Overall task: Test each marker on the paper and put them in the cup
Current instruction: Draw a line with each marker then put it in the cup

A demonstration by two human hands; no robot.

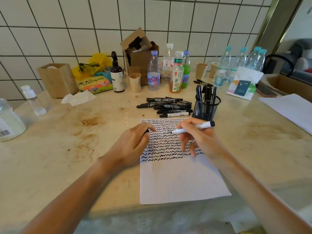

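Holding a white-barrelled marker (pixel 194 128) in the right hand (pixel 200 137), the person is pinching it between thumb and fingers with the tip angled down to the left, right over the squiggle rows on the paper (pixel 179 179). Can't tell if the tip is actually touching the sheet. The black cap is sitting on the back end of the marker, pointing up to the right.

The left hand (pixel 131 142) is resting at the paper's left edge with its fingers curled around something small and black, probably a cap (pixel 146 131), though most of it is hidden.

The paper is lying flat on the table (pixel 67 132), its top half filled with black wavy marks and its lower half blank. Just behind it a pile of black markers (pixel 166 106) is lying loose, and right beside that pile, to the right, the black mesh cup (pixel 206 107) is standing upright with a few markers in it already.

Further back, water bottles (pixel 153 71) and a cardboard box (pixel 140 54) are lining the tiled wall.
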